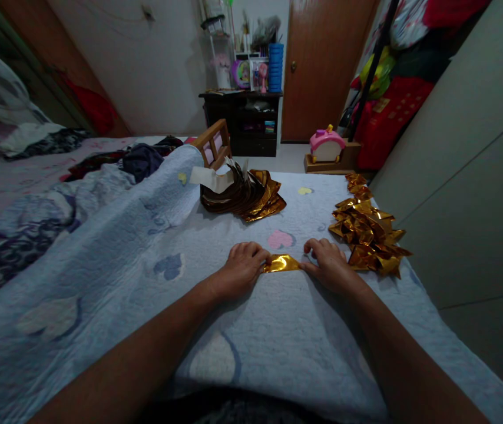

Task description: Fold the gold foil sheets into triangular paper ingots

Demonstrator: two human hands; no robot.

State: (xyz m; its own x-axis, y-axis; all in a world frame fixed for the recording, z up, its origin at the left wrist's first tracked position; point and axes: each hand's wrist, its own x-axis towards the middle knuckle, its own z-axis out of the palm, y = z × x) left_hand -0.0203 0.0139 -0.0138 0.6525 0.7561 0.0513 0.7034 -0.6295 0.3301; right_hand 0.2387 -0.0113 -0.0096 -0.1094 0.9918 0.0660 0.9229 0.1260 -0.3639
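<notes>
A folded strip of gold foil paper (282,263) lies on the light blue quilt (251,330) in front of me. My left hand (245,265) has its fingers closed on the strip's left end. At the other end, my right hand (328,264) touches the tip with its thumb, its index finger raised and apart from it. Beyond my left hand is a fanned stack of gold foil sheets (238,194), with a pale paper band at its left. To the right of my right hand sits a pile of folded gold foil pieces (369,235).
A wooden rail (214,144) stands at the quilt's far edge. Clothes and bedding (114,171) are heaped on the left. A pale cabinet (472,194) borders the right side. Further back are a pink toy case (326,146), a dark shelf (242,121) and a wooden door (317,70).
</notes>
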